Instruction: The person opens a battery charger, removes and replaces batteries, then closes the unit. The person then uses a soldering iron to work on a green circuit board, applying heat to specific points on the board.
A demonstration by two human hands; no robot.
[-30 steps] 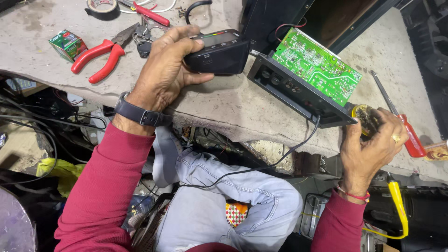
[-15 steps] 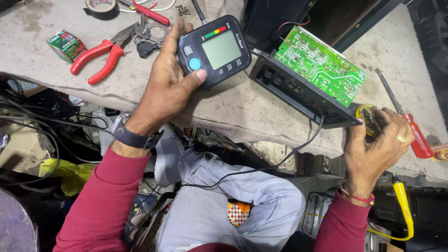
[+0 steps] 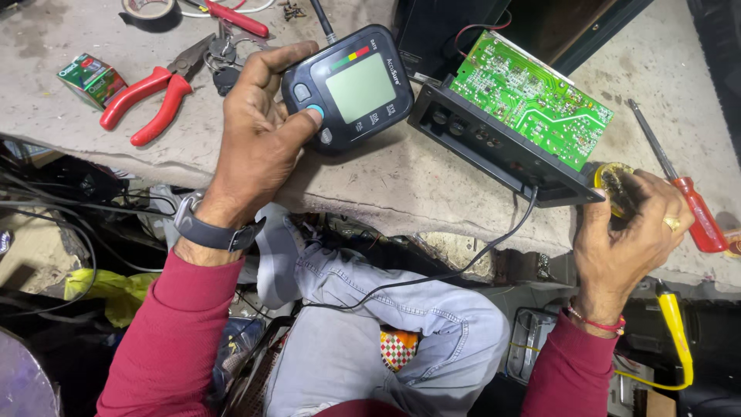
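While the left hand (image 3: 258,131) gripped the dark monitor unit (image 3: 349,89) at upper centre, thumb on its blue button and screen tilted up for reading, the right hand (image 3: 629,232) closed around a small round tin (image 3: 615,185) at right, beside the green circuit board (image 3: 532,96).

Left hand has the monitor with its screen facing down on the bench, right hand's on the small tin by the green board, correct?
No. In the head view the monitor lies screen up under the left hand. The right hand does hold the tin by the board.
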